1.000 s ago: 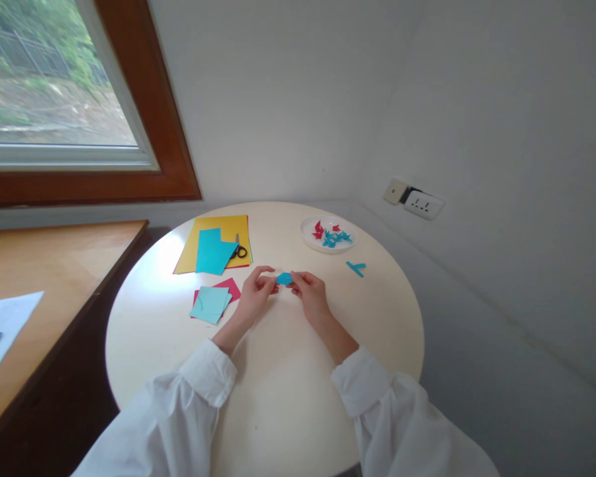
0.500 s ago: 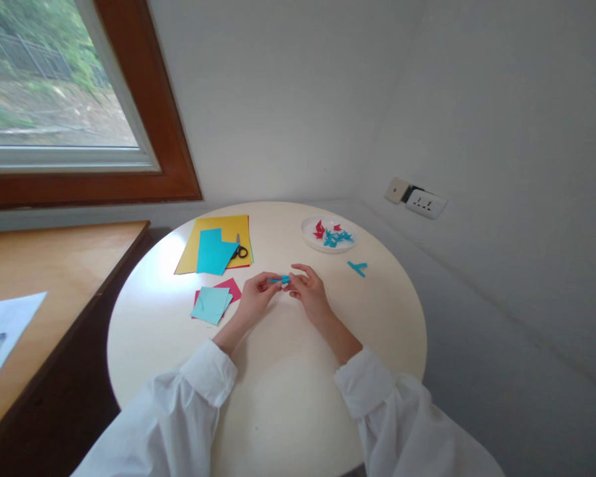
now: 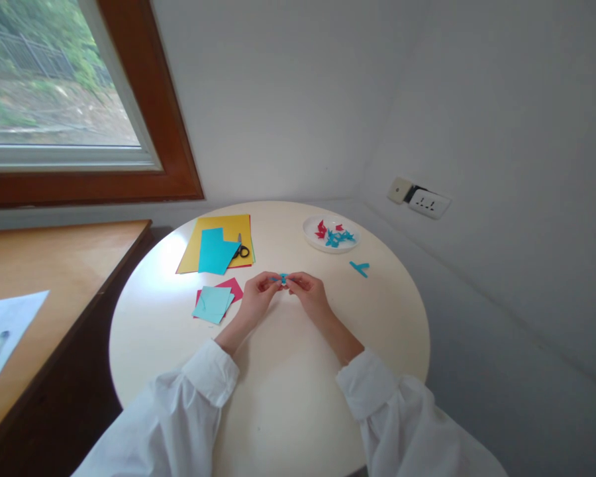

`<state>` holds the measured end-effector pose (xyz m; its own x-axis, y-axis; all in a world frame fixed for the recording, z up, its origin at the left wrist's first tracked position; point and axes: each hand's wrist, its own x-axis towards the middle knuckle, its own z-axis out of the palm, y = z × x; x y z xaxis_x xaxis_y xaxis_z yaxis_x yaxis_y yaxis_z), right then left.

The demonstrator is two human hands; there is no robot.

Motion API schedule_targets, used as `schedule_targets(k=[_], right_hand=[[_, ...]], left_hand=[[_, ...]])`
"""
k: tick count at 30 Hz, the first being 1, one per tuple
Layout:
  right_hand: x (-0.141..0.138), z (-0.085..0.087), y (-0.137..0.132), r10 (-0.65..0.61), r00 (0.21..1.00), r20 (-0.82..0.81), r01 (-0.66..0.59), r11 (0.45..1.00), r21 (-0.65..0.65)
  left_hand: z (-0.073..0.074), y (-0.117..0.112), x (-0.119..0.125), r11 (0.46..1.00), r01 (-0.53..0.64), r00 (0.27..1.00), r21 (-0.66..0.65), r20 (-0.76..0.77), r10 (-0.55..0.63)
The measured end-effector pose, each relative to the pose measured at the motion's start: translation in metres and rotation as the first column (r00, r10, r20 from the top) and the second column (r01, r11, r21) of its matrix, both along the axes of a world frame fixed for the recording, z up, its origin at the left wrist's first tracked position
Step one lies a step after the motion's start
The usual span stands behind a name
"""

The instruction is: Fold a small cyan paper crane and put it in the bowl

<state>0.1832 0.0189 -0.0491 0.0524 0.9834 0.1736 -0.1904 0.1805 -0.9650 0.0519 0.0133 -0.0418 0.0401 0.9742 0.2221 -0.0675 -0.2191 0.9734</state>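
Between my two hands is a small piece of folded blue paper (image 3: 283,278), held above the middle of the round table. My left hand (image 3: 259,291) pinches its left end between thumb and fingers. On the other side, my right hand (image 3: 308,291) is closed on the right end, fingertips pressed together. Fingers cover most of the paper, so its exact folded shape is hidden. To the left of my left hand lie small light-blue paper squares (image 3: 212,305) over a pink sheet (image 3: 236,288).
A white plate (image 3: 350,249) with small red and blue folded paper pieces (image 3: 338,238) stands at the back right, a blue paper strip (image 3: 360,268) before it. Black-handled scissors (image 3: 243,252), a cut blue sheet (image 3: 212,252) and yellow paper (image 3: 191,248) lie back left.
My right hand's raised fingers have closed in, and it now pinches the right end of the blue paper. My left hand keeps its hold. The view has shifted slightly.
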Motion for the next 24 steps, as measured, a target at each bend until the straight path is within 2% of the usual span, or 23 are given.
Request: schedule_targets(k=[6, 15, 24], right_hand=[[-0.0013, -0.0031, 0.0008, -0.006, 1.000, 0.026, 0.005, 0.998, 0.059], [-0.0002, -0.0082, 0.0029, -0.018, 0.997, 0.077, 0.009, 0.992, 0.126], [-0.0019, -0.0091, 0.0006, -0.064, 0.993, 0.099, 0.051, 0.990, 0.130]], left_hand=[[0.0003, -0.0007, 0.0005, 0.999, -0.040, 0.999, -0.001, -0.017, 0.040], [-0.0037, 0.0005, 0.0015, 0.999, -0.041, 0.997, 0.009, -0.064, 0.041], [-0.0062, 0.0013, 0.0031, 0.997, -0.082, 0.994, 0.007, -0.068, 0.082]])
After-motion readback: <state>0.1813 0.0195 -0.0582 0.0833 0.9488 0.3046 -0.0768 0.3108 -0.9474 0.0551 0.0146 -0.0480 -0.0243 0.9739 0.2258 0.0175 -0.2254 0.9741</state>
